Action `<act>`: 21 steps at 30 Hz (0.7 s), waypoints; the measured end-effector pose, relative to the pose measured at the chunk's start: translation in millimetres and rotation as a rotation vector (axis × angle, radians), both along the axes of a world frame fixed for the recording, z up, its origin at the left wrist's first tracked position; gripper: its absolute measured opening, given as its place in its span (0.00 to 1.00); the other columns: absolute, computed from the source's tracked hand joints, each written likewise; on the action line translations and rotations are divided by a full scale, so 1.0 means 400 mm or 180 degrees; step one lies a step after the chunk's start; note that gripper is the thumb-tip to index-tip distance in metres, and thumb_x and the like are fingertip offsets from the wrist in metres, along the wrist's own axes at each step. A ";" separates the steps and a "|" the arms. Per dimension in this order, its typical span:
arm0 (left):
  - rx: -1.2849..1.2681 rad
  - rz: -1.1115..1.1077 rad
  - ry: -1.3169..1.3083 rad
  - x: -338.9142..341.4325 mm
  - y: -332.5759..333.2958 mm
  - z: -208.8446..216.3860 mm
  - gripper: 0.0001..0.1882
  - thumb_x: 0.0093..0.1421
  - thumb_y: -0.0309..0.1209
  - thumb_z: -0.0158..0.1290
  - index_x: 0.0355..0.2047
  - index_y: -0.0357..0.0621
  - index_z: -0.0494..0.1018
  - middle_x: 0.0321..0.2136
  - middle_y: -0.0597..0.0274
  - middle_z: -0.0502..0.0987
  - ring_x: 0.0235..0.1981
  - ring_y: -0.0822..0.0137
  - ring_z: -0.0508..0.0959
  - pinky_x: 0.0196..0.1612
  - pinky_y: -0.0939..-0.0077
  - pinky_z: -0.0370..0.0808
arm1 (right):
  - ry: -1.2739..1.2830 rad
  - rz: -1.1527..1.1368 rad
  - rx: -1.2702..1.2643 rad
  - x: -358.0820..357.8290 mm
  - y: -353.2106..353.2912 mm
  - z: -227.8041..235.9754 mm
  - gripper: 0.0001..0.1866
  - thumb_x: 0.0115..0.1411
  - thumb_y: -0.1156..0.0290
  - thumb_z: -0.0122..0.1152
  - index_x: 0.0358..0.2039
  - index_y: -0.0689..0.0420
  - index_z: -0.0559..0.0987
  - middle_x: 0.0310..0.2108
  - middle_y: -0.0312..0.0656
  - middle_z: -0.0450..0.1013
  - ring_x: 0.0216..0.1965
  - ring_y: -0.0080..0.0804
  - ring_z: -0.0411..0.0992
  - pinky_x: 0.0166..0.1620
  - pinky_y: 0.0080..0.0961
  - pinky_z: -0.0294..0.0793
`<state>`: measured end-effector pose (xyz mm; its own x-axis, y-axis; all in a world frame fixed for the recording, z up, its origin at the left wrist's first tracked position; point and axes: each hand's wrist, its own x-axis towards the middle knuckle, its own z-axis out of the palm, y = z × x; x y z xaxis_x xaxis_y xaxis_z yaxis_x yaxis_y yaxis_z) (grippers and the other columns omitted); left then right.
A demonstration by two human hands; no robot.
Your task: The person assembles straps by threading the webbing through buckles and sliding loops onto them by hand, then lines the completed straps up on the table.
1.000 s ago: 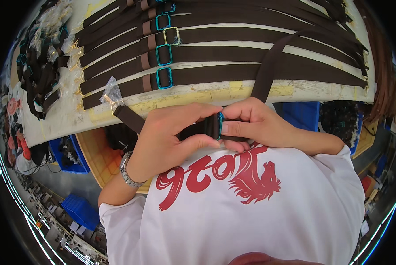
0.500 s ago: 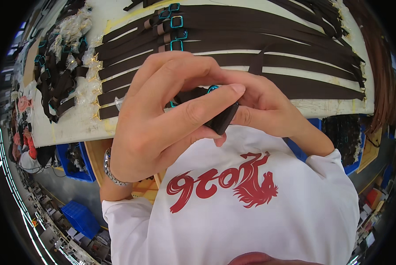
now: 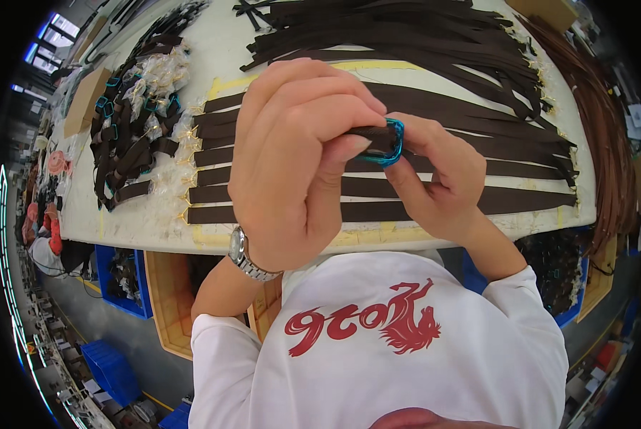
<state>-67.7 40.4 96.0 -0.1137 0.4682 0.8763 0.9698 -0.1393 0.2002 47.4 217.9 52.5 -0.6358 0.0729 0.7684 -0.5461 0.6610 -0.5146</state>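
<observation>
Over the table's near edge, my left hand (image 3: 292,164) is closed on a short piece of dark brown webbing strap (image 3: 370,133), gripped between thumb and fingers. A rectangular buckle (image 3: 399,138) with a bright teal rim sits at the strap's right end. My right hand (image 3: 438,179) pinches this buckle from the right, thumb below and fingers above. How the strap runs through the buckle is partly hidden by my left fingers. Beneath my hands, long dark brown straps (image 3: 463,189) lie side by side across the white table (image 3: 156,229).
A pile of straps with teal buckles (image 3: 113,154) and clear plastic wrap (image 3: 159,79) lies at the left. More straps (image 3: 377,32) are heaped at the back. Brown strips (image 3: 606,136) hang at the right. Blue crates (image 3: 147,286) and a wooden box (image 3: 169,329) stand below the table.
Both hands have shifted and turned, so the teal buckle is now in plain sight between them. The view has tilted, showing more of the table's far side.
</observation>
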 end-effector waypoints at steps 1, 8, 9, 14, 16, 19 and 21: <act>0.0004 -0.0029 -0.0002 -0.002 -0.008 -0.006 0.08 0.75 0.26 0.51 0.47 0.35 0.76 0.41 0.50 0.84 0.51 0.49 0.81 0.63 0.51 0.73 | -0.0002 -0.0029 0.0004 0.004 0.004 -0.012 0.22 0.59 0.82 0.71 0.55 0.60 0.83 0.43 0.46 0.84 0.37 0.40 0.85 0.39 0.26 0.83; 0.0483 -0.1158 -0.3233 0.059 -0.054 -0.079 0.19 0.79 0.45 0.51 0.50 0.38 0.72 0.31 0.58 0.78 0.40 0.59 0.81 0.69 0.36 0.65 | -0.0333 -0.0205 0.0284 0.046 0.011 -0.105 0.25 0.49 0.82 0.75 0.51 0.59 0.84 0.40 0.47 0.83 0.36 0.44 0.84 0.39 0.33 0.84; 0.0231 -0.1181 -0.3547 0.062 -0.061 -0.114 0.18 0.78 0.46 0.53 0.45 0.42 0.73 0.27 0.58 0.79 0.37 0.59 0.82 0.71 0.36 0.63 | -0.0353 -0.0210 0.0290 0.046 0.010 -0.106 0.25 0.49 0.82 0.75 0.51 0.59 0.84 0.40 0.47 0.83 0.36 0.44 0.84 0.39 0.33 0.84; -0.0099 -0.1442 -0.4126 0.115 -0.144 -0.139 0.09 0.69 0.27 0.60 0.43 0.31 0.79 0.29 0.54 0.86 0.34 0.66 0.85 0.72 0.48 0.67 | -0.0289 -0.0219 0.1086 0.056 0.007 -0.097 0.27 0.35 0.80 0.76 0.43 0.60 0.87 0.44 0.47 0.80 0.43 0.48 0.80 0.39 0.36 0.81; -0.0329 -0.1379 -0.3982 0.090 -0.176 -0.153 0.08 0.67 0.26 0.61 0.42 0.31 0.80 0.29 0.56 0.86 0.33 0.68 0.84 0.73 0.49 0.66 | -0.0212 -0.0147 0.1403 0.060 0.002 -0.101 0.24 0.35 0.80 0.75 0.38 0.59 0.84 0.53 0.52 0.77 0.50 0.51 0.77 0.39 0.38 0.80; -0.0522 -0.1089 -0.3879 0.094 -0.199 -0.146 0.05 0.62 0.22 0.64 0.38 0.33 0.84 0.28 0.60 0.87 0.31 0.71 0.82 0.69 0.49 0.68 | -0.0578 0.0978 0.0707 0.021 -0.003 -0.094 0.26 0.37 0.81 0.75 0.41 0.58 0.80 0.54 0.55 0.77 0.45 0.48 0.77 0.41 0.39 0.78; -0.1078 -0.1041 -0.3591 0.089 -0.231 -0.133 0.08 0.59 0.20 0.66 0.39 0.33 0.84 0.28 0.60 0.87 0.31 0.72 0.82 0.64 0.47 0.70 | -0.1482 0.1325 0.0374 0.023 -0.006 -0.067 0.25 0.44 0.83 0.72 0.45 0.58 0.76 0.54 0.55 0.78 0.41 0.43 0.78 0.44 0.36 0.78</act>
<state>-32.0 -51.8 42.7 -0.5654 0.8025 0.1905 0.1578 -0.1215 0.9800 56.5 215.7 25.5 -0.8622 -0.3203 0.3925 -0.5060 0.5079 -0.6971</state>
